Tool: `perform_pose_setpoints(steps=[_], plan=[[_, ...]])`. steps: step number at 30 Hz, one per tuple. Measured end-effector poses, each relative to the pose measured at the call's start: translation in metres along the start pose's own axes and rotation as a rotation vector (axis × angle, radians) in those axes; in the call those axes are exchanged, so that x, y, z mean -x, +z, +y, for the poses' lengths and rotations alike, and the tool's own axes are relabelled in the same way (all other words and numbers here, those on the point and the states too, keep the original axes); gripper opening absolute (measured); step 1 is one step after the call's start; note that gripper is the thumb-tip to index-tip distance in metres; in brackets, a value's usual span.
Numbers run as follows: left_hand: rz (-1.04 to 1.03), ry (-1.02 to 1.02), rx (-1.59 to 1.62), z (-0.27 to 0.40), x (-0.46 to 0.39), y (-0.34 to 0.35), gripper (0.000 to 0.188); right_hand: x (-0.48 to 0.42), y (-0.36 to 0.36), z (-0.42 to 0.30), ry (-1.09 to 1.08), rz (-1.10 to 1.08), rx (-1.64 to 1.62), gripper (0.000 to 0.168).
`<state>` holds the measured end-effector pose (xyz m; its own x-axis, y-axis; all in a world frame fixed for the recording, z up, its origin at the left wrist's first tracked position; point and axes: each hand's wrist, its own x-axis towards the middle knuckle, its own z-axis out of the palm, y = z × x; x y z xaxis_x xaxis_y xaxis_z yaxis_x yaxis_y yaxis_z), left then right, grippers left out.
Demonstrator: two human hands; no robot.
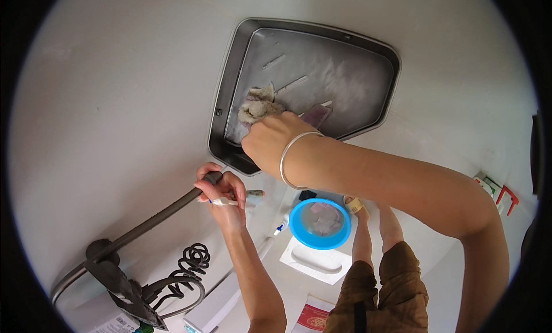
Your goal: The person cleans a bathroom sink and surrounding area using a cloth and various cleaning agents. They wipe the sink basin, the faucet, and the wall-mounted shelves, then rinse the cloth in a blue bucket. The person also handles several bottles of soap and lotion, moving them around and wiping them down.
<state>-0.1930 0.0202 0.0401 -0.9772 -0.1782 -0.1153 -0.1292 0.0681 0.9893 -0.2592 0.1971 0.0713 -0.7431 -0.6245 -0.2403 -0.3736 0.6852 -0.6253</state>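
A dark metal tray-like shelf with raised sides and narrow slots juts from the pale wall. My right hand, with a silver bangle on its wrist, reaches over the near edge and presses on a wet, crumpled grey and purple cloth. A purple part of the cloth spreads to the right of the hand. Below the shelf's lower left corner, my left hand is curled around the end of a dark metal pipe. A small white object shows by its palm; its kind is unclear.
A dark bracket and a coiled black hose are at lower left. Below lie a blue basin with cloth in cloudy water, a white stool-like piece and my feet in sandals. Bottles stand near the right wall.
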Motion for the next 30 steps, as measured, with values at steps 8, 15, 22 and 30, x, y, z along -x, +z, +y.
perform_pose_setpoints(steps=[8, 15, 22, 30], plan=[[-0.002, 0.013, -0.019, 0.001, 0.001, -0.007, 0.054, 0.005, -0.008, 0.016, 0.073, 0.063, -0.005, 0.013], [-0.025, 0.0, 0.025, 0.002, -0.001, -0.003, 0.054, 0.014, -0.005, 0.018, -0.043, 0.047, 0.135, 0.006], [-0.051, 0.031, 0.055, 0.014, -0.003, 0.008, 0.053, 0.057, -0.073, 0.059, 0.22, 0.08, 0.372, 0.01], [0.032, -0.026, -0.031, 0.012, -0.001, 0.012, 0.048, 0.011, -0.018, 0.032, -0.031, 0.124, 0.275, 0.007]])
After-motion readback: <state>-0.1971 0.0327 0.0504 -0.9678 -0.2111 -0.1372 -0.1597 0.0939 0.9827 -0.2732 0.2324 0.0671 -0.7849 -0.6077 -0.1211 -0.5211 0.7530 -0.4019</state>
